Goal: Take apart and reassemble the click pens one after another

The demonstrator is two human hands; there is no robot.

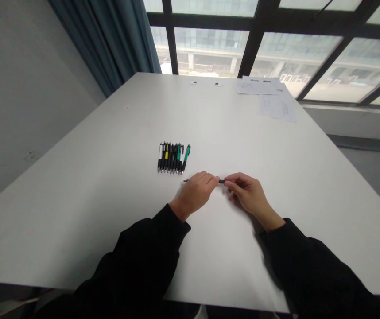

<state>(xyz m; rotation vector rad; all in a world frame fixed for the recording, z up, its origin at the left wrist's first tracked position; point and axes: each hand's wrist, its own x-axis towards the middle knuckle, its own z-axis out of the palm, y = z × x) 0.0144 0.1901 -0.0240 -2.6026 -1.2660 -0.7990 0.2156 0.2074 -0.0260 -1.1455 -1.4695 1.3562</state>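
Between my two hands a pen lies level, its dark grip showing in the gap and a dark end poking out left of my left hand. My left hand is closed around the pen's barrel, hiding most of it. The fingertips of my right hand pinch the pen's right end. Just beyond my left hand, several pens lie side by side in a row, tips toward me, with black grips and white, yellow, black or green barrels. One green pen is slightly tilted at the row's right end.
All this is on a large white table. Paper sheets lie at its far right corner, and two small round fittings sit near the far edge. Behind stand a blue curtain and dark-framed windows.
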